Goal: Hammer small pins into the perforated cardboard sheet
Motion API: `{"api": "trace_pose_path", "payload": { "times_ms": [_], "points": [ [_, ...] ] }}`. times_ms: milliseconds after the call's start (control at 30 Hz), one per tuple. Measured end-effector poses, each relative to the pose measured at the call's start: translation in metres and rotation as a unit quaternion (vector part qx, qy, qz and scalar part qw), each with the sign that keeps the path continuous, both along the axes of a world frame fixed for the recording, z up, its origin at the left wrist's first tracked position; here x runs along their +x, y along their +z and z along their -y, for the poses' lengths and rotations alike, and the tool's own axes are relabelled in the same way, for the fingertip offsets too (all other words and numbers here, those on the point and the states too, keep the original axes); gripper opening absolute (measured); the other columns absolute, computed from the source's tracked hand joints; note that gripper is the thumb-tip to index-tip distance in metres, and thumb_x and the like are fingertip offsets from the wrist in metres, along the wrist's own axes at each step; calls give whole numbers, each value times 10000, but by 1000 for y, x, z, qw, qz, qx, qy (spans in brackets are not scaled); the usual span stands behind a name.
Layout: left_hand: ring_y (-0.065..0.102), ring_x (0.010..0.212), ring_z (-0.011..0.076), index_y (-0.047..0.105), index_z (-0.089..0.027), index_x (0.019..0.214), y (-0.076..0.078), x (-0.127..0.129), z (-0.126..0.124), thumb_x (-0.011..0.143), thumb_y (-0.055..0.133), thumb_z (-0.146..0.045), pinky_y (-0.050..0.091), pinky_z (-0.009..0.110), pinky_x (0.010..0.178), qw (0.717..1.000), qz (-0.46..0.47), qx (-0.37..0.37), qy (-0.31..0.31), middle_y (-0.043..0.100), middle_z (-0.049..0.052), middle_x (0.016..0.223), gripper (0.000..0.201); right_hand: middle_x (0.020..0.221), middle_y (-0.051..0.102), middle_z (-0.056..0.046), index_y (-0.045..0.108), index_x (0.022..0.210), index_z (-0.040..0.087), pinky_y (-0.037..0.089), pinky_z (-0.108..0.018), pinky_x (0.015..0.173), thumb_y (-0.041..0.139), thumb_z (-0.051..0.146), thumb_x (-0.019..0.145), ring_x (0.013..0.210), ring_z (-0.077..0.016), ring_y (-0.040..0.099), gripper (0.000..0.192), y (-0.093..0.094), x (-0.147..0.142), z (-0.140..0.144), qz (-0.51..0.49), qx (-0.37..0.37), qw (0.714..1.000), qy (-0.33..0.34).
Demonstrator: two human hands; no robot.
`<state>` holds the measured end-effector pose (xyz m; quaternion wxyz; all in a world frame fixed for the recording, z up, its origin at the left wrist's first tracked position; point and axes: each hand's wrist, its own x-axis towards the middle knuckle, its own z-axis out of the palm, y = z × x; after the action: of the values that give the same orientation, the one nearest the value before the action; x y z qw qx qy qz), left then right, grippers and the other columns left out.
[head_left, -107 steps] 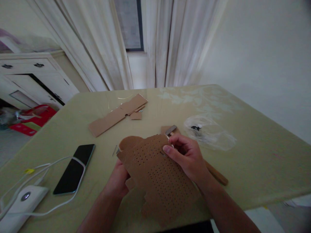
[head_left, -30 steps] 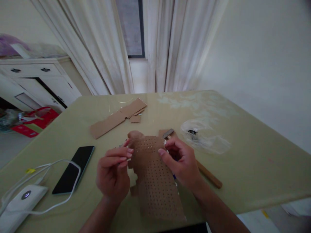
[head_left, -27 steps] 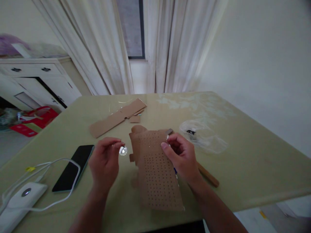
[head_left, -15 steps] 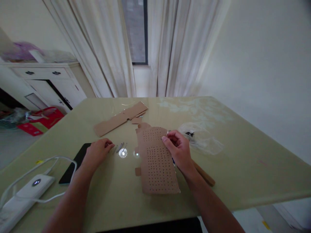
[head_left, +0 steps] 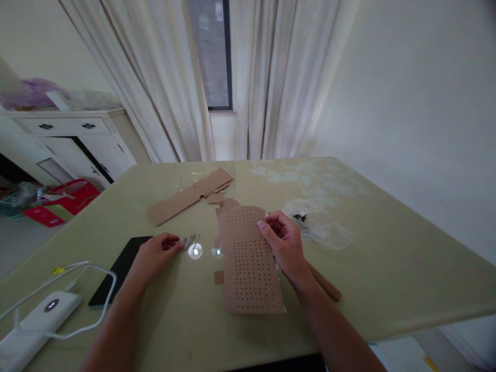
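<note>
Lowered from both hands, perforated cardboard (head_left: pixel 248 258) now lies flat on the bench (head_left: pixel 387 268), right hand (head_left: pixel 284 245) pinching its edge; left hand (head_left: pixel 155 253), fingers narrowed, touches loose nails (head_left: pixel 189 241).

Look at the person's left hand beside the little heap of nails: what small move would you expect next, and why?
Probably the left hand pinches one nail from the nails. Its fingertips lie flat on the table right at the heap, holding nothing, while the right hand steadies the perforated cardboard at its edge.
</note>
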<state>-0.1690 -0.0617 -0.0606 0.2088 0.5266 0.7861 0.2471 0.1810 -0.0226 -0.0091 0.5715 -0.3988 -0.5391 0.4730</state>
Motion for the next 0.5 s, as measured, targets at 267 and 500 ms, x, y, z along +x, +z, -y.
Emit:
{"api": "trace_pose_path", "payload": {
  "times_ms": [267,500],
  "points": [
    [796,882,307,769,-209,900,6,24,-17,798,649,-470,598,384,861,999,-37,19,-27,837,84,880,305,756,678,9,657,874,205,471,-231,611,831,483,851,655,-125,601,328,-1,0,2,-19,-9,999,26],
    [746,845,250,772,-197,1055,37,73,-4,932,596,-461,620,385,825,977,16,183,-105,807,89,977,340,808,707,10,680,900,214,509,-226,642,882,495,809,694,-127,636,358,0,2,5,-69,-55,994,66]
  ]
}}
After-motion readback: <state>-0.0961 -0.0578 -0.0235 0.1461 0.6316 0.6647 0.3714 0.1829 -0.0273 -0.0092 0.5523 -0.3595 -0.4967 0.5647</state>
